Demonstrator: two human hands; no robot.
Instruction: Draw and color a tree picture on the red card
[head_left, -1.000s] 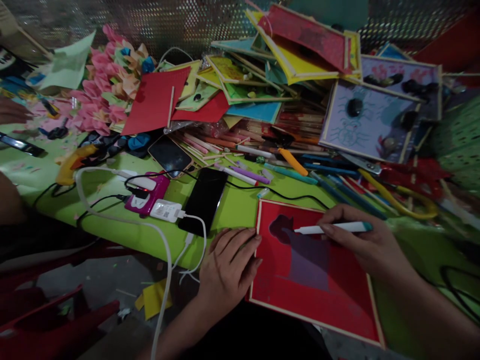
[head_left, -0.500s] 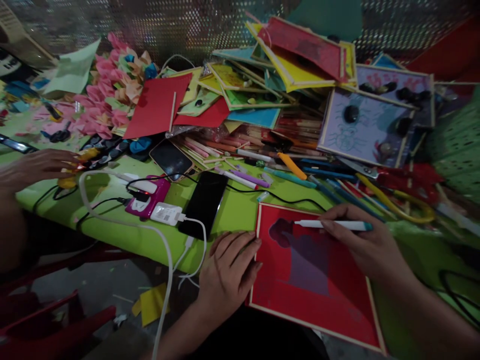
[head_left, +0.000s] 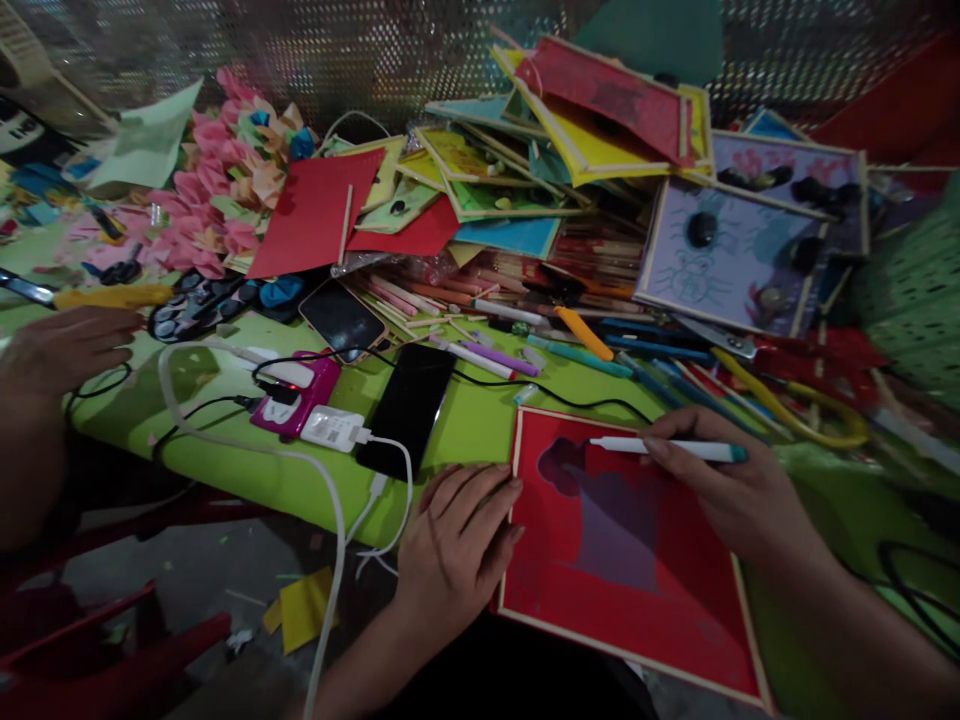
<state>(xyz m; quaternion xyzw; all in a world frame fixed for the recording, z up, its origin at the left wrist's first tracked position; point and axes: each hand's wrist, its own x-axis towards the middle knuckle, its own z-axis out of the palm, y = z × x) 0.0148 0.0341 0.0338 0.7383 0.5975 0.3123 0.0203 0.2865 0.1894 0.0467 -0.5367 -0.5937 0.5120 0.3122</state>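
My right hand (head_left: 712,475) pinches a white marker (head_left: 630,446) with a teal end. The marker lies nearly level over the upper part of a red board (head_left: 705,630) framed with thin pale wood strips, its tip close beside a dark purple scalloped shape (head_left: 559,466). Below that shape the board bears a larger purple patch (head_left: 615,530), partly in shadow. Against the board's left edge rests my left hand (head_left: 461,535), palm down with fingers stretched out, the fingertips touching the frame.
Left of my hand lie a black phone (head_left: 409,410), a magenta power strip (head_left: 300,395) and white cables. Behind are pens, sticks, scissors (head_left: 720,335) and stacked framed boards (head_left: 600,100). A co-worker's hand (head_left: 71,345) is at far left, beside a yellow object (head_left: 112,297).
The co-worker's hand has shifted left and slightly down, and the yellow object near it now lies differently. My hands, the marker and the red board look almost unmoved.
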